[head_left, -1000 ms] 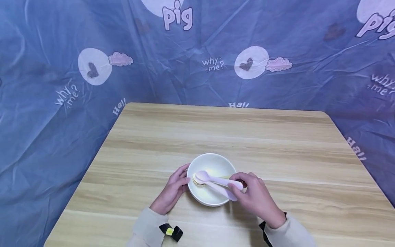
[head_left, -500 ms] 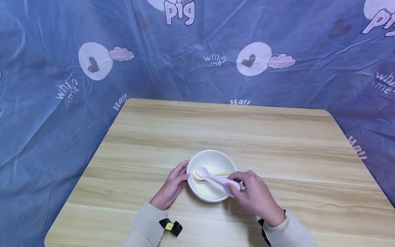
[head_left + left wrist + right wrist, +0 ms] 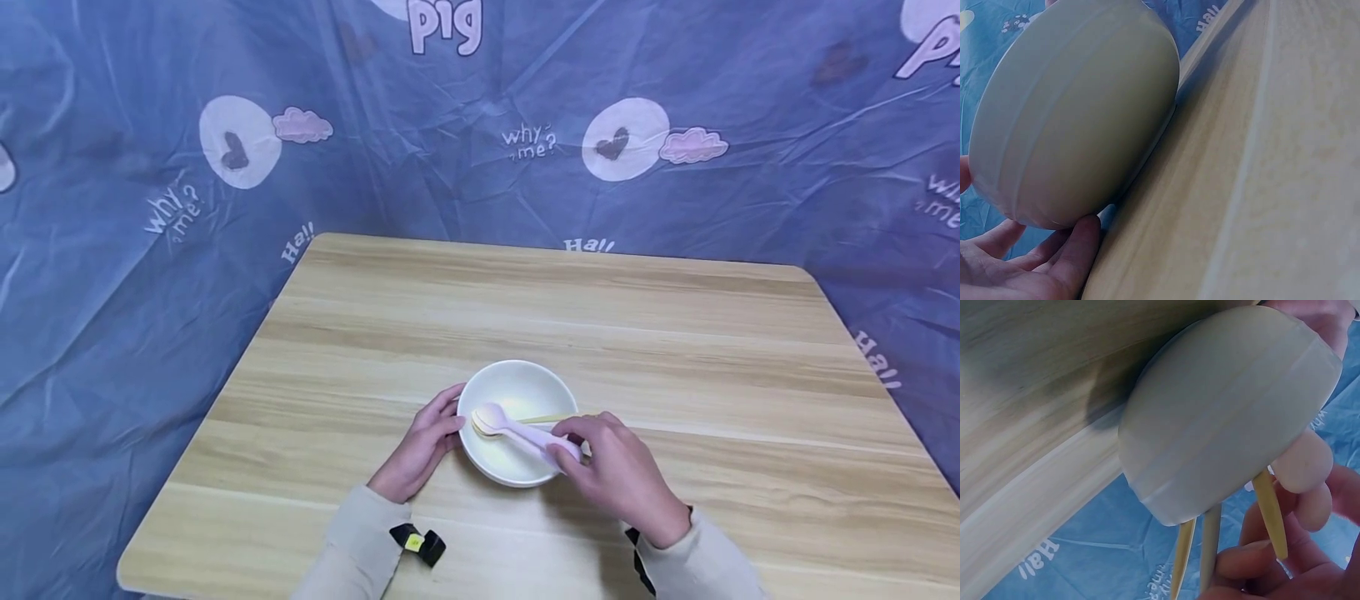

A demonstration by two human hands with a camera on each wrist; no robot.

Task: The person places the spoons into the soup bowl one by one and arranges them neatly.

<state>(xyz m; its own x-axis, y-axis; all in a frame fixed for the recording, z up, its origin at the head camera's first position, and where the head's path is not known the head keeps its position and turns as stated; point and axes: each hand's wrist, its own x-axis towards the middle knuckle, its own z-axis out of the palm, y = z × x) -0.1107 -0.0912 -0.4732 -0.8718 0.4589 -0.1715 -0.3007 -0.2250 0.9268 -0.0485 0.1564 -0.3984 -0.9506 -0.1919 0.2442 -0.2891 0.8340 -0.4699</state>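
Note:
A white bowl stands near the front of the table. The left hand holds its left side, thumb at the rim and fingers against the outer wall. At the right rim, the right hand pinches the handle of a pale pink spoon, whose head lies over other spoons in the bowl. A second pink handle shows just beneath it. Behind them a thin yellow handle crosses the rim. In the right wrist view, yellow handles and a greyish one stick out past the bowl. Fingers partly hide the handles.
The wood-grain table extends behind and to both sides of the bowl. A blue printed cloth hangs behind and beside the table. A black strap with a yellow tag is on the left sleeve.
The pink spoons have shifted slightly left and deeper into the bowl with the right hand, and their handles lie closer together. The left hand keeps its hold. The head view has tilted slightly.

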